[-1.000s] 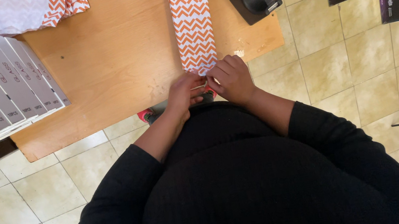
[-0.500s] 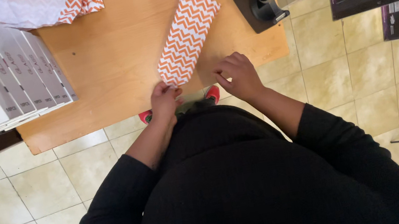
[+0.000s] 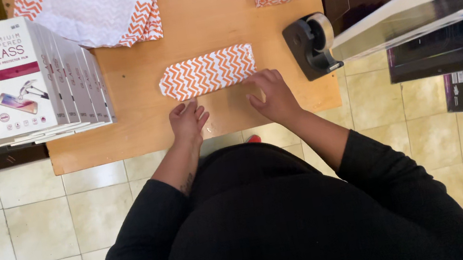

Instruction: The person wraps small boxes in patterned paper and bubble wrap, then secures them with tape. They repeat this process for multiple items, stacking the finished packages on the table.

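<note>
1. A smooth wooden bench point(image 3: 139, 132) is seen from above, over a floor of pale square tiles point(image 3: 26, 243).
2. White flat boxes point(image 3: 14, 84) are stacked in a row at the bench's left edge; a crinkled sheet of wrapping paper point(image 3: 95, 12) with an orange zigzag border lies beyond.
3. A long, flat parcel point(image 3: 207, 72), wrapped in orange-and-white chevron paper, lies crosswise at the bench's middle, one end tapered.
4. A black tape dispenser point(image 3: 310, 46) stands to its right.
5. The right hand point(image 3: 273, 95) is laid beside the parcel's right end, fingers spread and released.
6. The left hand point(image 3: 188, 121) is rested flat just below the parcel, fingers loose, nothing grasped.
</note>
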